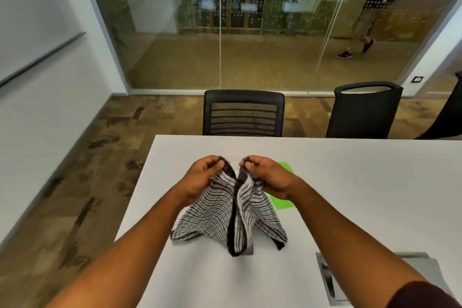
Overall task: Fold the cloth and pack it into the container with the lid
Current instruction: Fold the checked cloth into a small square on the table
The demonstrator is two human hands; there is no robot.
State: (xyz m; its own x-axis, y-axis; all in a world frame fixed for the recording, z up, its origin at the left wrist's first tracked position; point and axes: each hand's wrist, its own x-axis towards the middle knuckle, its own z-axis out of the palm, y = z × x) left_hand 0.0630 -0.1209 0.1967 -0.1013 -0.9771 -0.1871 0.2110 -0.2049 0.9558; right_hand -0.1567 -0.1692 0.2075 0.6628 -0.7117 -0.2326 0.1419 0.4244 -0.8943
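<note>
While both hands hold the striped cloth (225, 215) up over the white table (350, 182), the folding looks barely begun. The left hand (203, 175) pinches one dark-edged top corner and the right hand (268, 176) pinches the other, fingers curled tight on the fabric, and the two corners are brought near each other without touching. Below them the cloth hangs in two loose wings with a deep crease between, its lower edges trailing on the tabletop (nothing about it is flat or squared yet). I judge this to be the first fold in the making: the halves are coming together but are not laid one on the other.

As for the container, only a bright green thing (285, 204) shows, lying on the table just behind and under the right hand; it is mostly hidden, and I cannot tell whether it is the lid, the container itself, or both. Nothing can be seen inside it. So what remains is nearly all of it: finish the folds, pack the cloth, and close the lid.
</note>
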